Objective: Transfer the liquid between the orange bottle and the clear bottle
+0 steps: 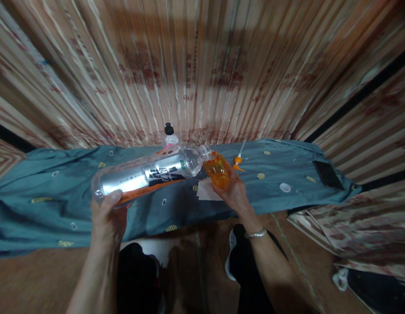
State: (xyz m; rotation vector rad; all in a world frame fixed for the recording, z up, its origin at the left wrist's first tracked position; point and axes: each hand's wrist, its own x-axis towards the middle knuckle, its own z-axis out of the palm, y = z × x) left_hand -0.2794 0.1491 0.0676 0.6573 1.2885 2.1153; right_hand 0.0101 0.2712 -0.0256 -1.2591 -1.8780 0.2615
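My left hand (110, 216) is closed around the base end of a large clear plastic bottle (150, 173) with a silver, black and orange label. The bottle lies nearly level in the air, its neck pointing right. My right hand (233, 189) grips a small bottle of orange liquid (216, 170), tilted toward the large one. The two mouths meet or nearly meet; I cannot tell if they touch. An orange pump top (237, 161) with a clear tube lies on the cloth to the right of my right hand. A white paper (208, 191) lies beneath the small bottle.
A blue-green patterned cloth (169, 213) covers the long table. Behind the large bottle stands a black-capped bottle (169, 134). A white round disc (285, 187) and a dark phone-like slab (328, 174) lie at the right. Patterned curtains (202, 65) hang close behind and at both sides.
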